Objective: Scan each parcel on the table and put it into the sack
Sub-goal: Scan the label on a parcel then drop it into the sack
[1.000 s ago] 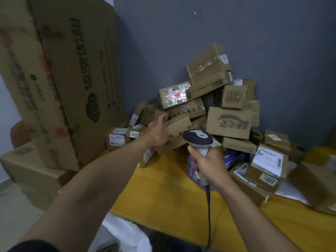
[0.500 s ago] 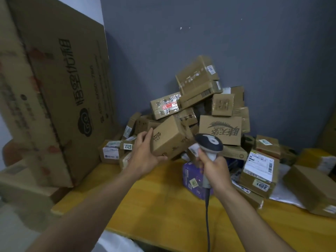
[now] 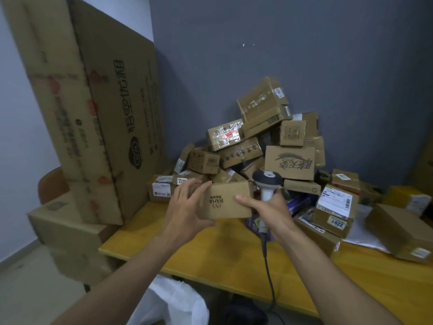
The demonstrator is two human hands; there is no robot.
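Observation:
My left hand (image 3: 186, 211) grips a small brown parcel (image 3: 230, 200) printed "INS BAHA", held above the yellow table (image 3: 210, 252). My right hand (image 3: 269, 213) holds a grey and white barcode scanner (image 3: 267, 181) by its handle, while its thumb touches the parcel's right side. The scanner's cable hangs down over the table's front edge. Behind both hands rises a pile of cardboard parcels (image 3: 264, 141) against the grey wall. A white sack (image 3: 174, 303) shows below the table's front edge, partly hidden by my left forearm.
A tall flattened carton (image 3: 100, 109) leans at the left over stacked brown boxes (image 3: 68, 235). More labelled parcels (image 3: 335, 207) and a long box (image 3: 400, 228) lie on the table's right side. A chair back (image 3: 52, 184) shows at far left.
My left hand pulled the "INS BAHA" parcel off the pile and turned it flat in front of me. My right hand, still holding the scanner, came up against the parcel's right side.

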